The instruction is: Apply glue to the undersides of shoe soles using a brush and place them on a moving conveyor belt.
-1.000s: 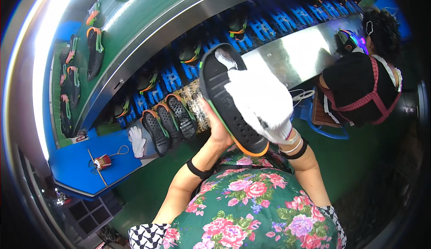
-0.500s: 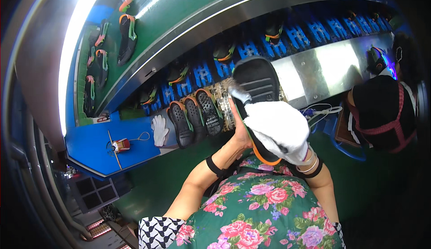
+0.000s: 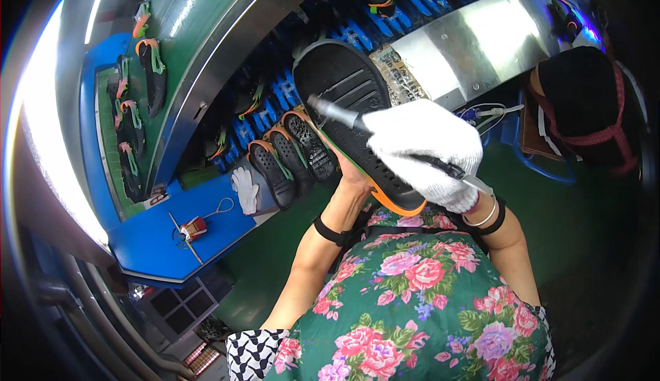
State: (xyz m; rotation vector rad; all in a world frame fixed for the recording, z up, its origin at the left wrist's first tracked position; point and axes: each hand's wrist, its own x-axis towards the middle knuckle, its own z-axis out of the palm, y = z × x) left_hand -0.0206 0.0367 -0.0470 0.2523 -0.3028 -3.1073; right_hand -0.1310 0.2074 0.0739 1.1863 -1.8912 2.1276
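Observation:
My bare left hand [image 3: 353, 172] is closed on the side of a black clog [image 3: 342, 71], holding it up in front of me. The clog has ridges at its far end, small holes lower down and orange and green edging. My right hand [image 3: 426, 150], in a white knitted glove, grips a brush [image 3: 337, 113] with a metal collar. Its bristle end lies over the clog; whether it touches cannot be told. A dark shaft with a pale tip sticks out behind the glove, perhaps the brush's handle. Several black clogs [image 3: 271, 172] stand just left of my left hand.
A conveyor with blue racks [image 3: 240, 133] carries clogs behind a metal ledge [image 3: 474, 44]. Further clogs [image 3: 152, 78] lie on the green upper belt. On the blue table [image 3: 155, 243] are a red container [image 3: 194, 228] and a white glove [image 3: 245, 190]. A co-worker [image 3: 584, 106] sits at right.
My view has turned. The clog has shifted left and tilted, with its far end now up and left. My right hand has drawn back, showing more of the brush and the clog's holes.

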